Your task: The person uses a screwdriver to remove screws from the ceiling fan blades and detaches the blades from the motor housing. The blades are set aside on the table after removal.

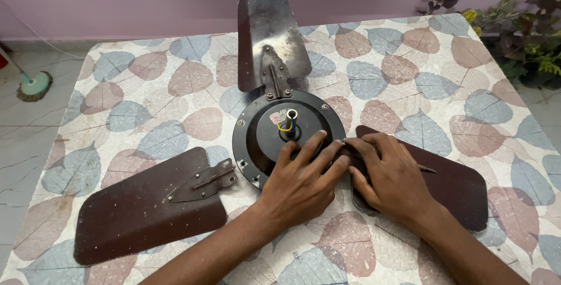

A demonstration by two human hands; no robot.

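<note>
A black round ceiling-fan motor hub point(266, 136) lies flat on a table, with a short shaft and loose wires at its middle. One brown blade point(269, 36) is bolted on and points away from me. A second brown blade point(146, 209) lies at the left, its bracket just off the hub's rim. A third blade point(456, 185) lies at the right. My left hand point(301, 182) rests on the hub's near right edge. My right hand point(391, 174) presses on the third blade's bracket end, fingertips meeting the left hand's at the hub rim. Whether a screw is pinched there is hidden.
The table carries a cloth point(146, 92) printed with blue and brown leaves. Potted plants point(520, 33) stand beyond the far right corner. A mop head point(34, 85) sits on the tiled floor at the left, by a purple wall.
</note>
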